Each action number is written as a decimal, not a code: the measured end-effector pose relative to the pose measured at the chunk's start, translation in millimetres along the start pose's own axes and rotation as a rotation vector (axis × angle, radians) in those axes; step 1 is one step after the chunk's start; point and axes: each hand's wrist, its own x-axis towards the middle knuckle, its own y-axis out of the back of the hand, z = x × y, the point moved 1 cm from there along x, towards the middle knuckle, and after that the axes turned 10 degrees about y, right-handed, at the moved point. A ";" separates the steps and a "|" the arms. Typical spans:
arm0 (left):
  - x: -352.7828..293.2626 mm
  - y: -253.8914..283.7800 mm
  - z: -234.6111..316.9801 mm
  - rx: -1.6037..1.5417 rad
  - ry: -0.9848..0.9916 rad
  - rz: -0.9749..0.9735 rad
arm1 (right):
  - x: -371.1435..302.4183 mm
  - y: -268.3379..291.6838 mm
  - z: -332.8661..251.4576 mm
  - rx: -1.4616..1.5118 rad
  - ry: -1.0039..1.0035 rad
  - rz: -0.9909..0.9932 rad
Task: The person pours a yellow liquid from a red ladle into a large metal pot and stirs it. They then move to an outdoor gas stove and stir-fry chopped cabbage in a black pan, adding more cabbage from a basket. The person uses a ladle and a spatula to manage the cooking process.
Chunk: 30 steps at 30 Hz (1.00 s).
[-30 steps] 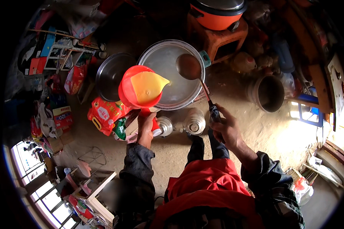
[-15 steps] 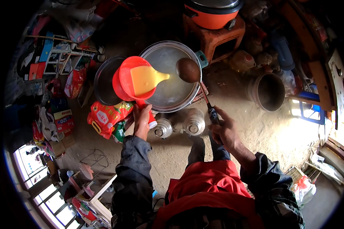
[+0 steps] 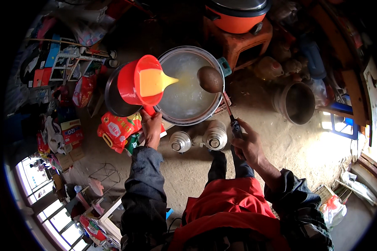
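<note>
My left hand (image 3: 151,129) is closed round the handle of a red plastic dipper (image 3: 127,85). The dipper is tipped to the right over a wide metal pot (image 3: 184,122). Yellow liquid (image 3: 151,83) runs from its lip into the pot, where cloudy liquid (image 3: 184,100) fills the inside. My right hand (image 3: 248,144) grips the dark handle of a ladle (image 3: 210,79). The ladle's brown bowl hangs over the pot's right side; whether it touches the liquid I cannot tell. A dark round lid or pan (image 3: 113,98) lies partly hidden behind the dipper.
Two metal flasks (image 3: 215,136) stand on the floor before my feet. Left of my left hand lies a red-and-green packet (image 3: 117,131). An orange cooker (image 3: 236,21) sits on a brown stool (image 3: 243,44) beyond the pot. To the right stands a bucket (image 3: 297,102).
The dipper has moved slightly left and tipped further, with yellow liquid still pouring. A yellow patch now spreads in the pot. The ladle stays in nearly the same place over the pot.
</note>
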 end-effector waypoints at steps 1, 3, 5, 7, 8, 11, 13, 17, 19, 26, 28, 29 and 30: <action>-1.3 1.3 -3.5 -0.001 -0.021 -0.004 | 0.3 -0.5 0.5 0.002 -0.002 0.000; -1.0 3.0 -13.7 0.133 -0.114 0.070 | 0.4 -2.1 0.6 -0.018 0.005 -0.006; -2.6 5.5 -25.0 0.355 -0.169 0.179 | -0.2 -3.4 0.9 -0.051 0.009 -0.012; -15.9 2.2 -19.7 0.484 -0.199 0.224 | -0.5 -4.0 1.3 -0.096 0.010 -0.016; -20.3 -0.3 -17.9 0.525 -0.226 0.243 | -0.6 -4.5 1.2 -0.099 0.014 -0.016; -27.2 -0.2 -17.6 0.640 -0.272 0.257 | -1.5 -6.7 1.4 -0.127 0.029 -0.028; -36.6 -1.5 -8.4 0.648 -0.277 0.252 | -1.4 -7.5 2.5 -0.172 0.041 -0.040; -40.8 1.6 -6.2 0.665 -0.437 0.272 | -4.0 -12.7 0.5 -0.302 0.092 -0.060; -41.9 3.2 -3.3 0.702 -0.438 0.265 | -3.8 -12.3 6.3 -0.313 0.140 -0.070; -41.7 14.0 -6.1 0.451 -0.363 0.240 | 14.6 -10.3 13.3 -0.848 0.439 -0.142; -36.8 21.5 -11.6 0.295 -0.271 0.224 | 31.2 -17.4 8.0 -1.031 0.622 -0.118; -36.3 27.4 -13.8 0.181 -0.217 0.180 | 37.1 -20.9 2.3 -1.087 0.618 -0.147; -37.5 33.6 -16.0 0.065 -0.158 0.148 | 47.2 -23.4 0.2 -1.156 0.638 -0.167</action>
